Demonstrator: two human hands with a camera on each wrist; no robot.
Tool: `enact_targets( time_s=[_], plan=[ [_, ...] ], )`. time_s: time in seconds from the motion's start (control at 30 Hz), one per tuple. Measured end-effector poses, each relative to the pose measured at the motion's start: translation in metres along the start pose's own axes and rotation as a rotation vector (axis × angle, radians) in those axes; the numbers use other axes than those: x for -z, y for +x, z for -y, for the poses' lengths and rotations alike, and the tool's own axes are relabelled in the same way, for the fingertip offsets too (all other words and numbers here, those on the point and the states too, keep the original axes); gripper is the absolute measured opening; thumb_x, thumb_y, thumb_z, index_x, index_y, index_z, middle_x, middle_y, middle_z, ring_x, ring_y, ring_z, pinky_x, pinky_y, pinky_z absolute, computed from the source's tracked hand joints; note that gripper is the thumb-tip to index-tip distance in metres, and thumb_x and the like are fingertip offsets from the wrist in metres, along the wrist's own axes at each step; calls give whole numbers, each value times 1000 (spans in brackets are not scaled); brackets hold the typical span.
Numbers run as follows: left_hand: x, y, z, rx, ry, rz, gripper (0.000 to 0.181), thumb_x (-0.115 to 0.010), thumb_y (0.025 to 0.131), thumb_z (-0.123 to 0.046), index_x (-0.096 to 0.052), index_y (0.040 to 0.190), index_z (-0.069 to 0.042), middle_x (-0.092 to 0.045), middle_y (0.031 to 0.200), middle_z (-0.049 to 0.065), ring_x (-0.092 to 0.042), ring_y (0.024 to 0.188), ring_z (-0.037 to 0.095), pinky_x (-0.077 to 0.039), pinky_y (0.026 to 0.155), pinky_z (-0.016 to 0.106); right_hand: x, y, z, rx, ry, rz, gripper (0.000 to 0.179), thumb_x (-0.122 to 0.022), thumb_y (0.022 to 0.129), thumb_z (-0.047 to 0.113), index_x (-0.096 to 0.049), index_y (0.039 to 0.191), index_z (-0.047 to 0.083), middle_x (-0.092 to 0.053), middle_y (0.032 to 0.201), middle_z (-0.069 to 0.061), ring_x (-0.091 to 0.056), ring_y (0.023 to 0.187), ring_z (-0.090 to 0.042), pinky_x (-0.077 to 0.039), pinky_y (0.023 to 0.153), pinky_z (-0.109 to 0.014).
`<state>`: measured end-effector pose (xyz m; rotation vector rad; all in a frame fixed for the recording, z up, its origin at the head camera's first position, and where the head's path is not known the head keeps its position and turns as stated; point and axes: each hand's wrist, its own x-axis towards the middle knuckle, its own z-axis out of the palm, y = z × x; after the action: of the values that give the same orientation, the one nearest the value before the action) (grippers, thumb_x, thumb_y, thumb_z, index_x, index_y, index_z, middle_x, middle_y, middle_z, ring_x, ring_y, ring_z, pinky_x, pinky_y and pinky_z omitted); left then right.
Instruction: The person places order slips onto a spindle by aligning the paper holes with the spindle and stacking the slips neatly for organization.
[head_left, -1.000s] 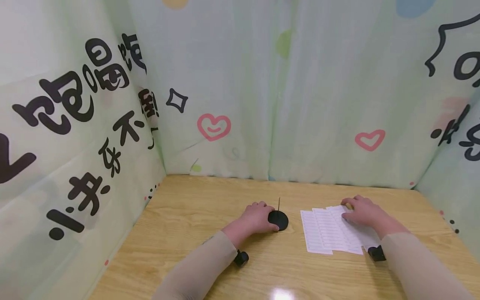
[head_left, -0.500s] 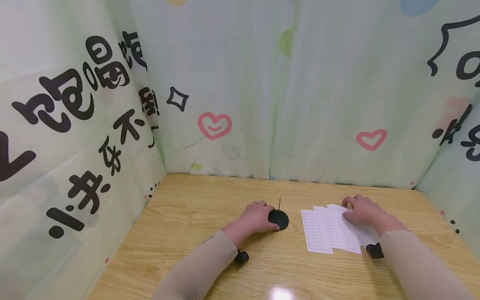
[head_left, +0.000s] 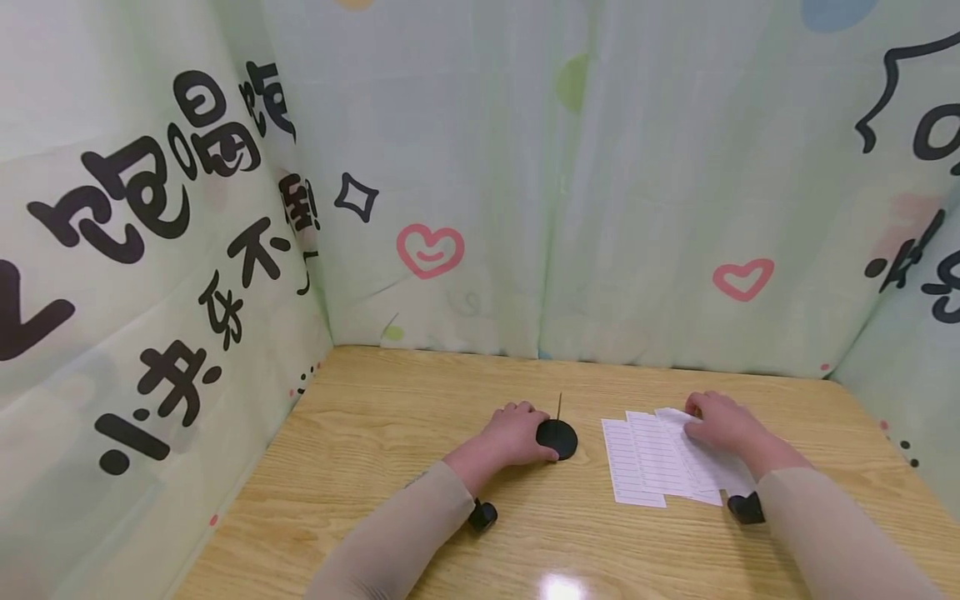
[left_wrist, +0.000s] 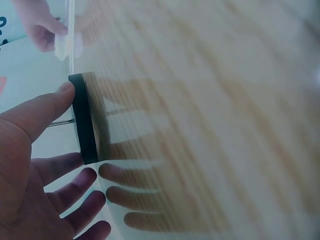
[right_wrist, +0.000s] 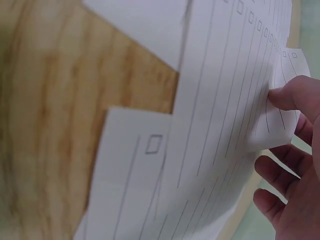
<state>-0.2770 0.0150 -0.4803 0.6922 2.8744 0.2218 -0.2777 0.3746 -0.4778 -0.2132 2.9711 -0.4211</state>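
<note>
A bill spike, with a round black base (head_left: 557, 440) and a thin upright metal spike (head_left: 558, 407), stands mid-table. My left hand (head_left: 513, 435) holds its base by the edge, thumb (left_wrist: 66, 95) on the near side and index finger (left_wrist: 60, 167) opposite; the other fingers are spread out along the tabletop. To the right lie several overlapping white paper slips (head_left: 637, 462), printed with lines and small checkboxes. My right hand (head_left: 723, 425) pinches the far end of the top slip (right_wrist: 285, 112) between thumb and index finger. That end curves up from the slips below.
The wooden table (head_left: 375, 417) shows bare grain on the left and in front. Pale curtains (head_left: 480, 167) with hearts and black lettering close off the back and both sides. Black wrist cameras (head_left: 483, 517) sit under both wrists, the right one overlapping the slips' near end.
My right hand has drawn the top slip slightly, and its far end now bends up more. The left hand and the bill spike have stayed put.
</note>
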Motion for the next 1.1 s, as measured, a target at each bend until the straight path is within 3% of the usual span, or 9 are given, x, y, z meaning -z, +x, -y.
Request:
enact_targets(
  time_s=[0.23,0.37,0.67,0.93,1.1],
  plan=[
    [0,1,2,-21,-5,0,70,-70,84,-60,-55,142,-24,-52,137,2,-47,124,22,-37,103,41,1,-4,4,-53,135,55,22,-59,89,11,-51,106,-2,-55,90,-13,-51,81,-27,-42,72,-42],
    [0,1,3,-28,-11,2,70,-70,84,-60,-55,142,-25,-52,137,2,-46,123,22,-37,103,41,3,-7,6,-58,166,41,23,-59,91,11,-49,107,-2,-55,91,-15,-51,80,-29,-42,72,-42],
    [0,2,6,-45,-4,2,69,-70,84,-60,-56,141,-25,-53,132,1,-46,120,21,-37,101,40,0,-8,-3,-68,209,12,36,-65,92,13,-47,118,-4,-56,96,-18,-53,86,-32,-43,79,-48],
    [2,0,6,-41,-7,4,68,-71,84,-59,-56,141,-25,-53,132,1,-46,121,22,-37,102,40,2,-13,-5,-114,255,17,41,-56,97,9,-41,132,-5,-52,107,-25,-51,92,-36,-43,81,-51],
    [2,-2,6,-40,-6,3,68,-71,84,-58,-56,141,-25,-53,133,1,-46,121,22,-37,102,40,5,-21,-5,-96,282,-13,44,-52,98,6,-38,137,-8,-52,112,-31,-51,99,-43,-42,87,-60]
  ],
)
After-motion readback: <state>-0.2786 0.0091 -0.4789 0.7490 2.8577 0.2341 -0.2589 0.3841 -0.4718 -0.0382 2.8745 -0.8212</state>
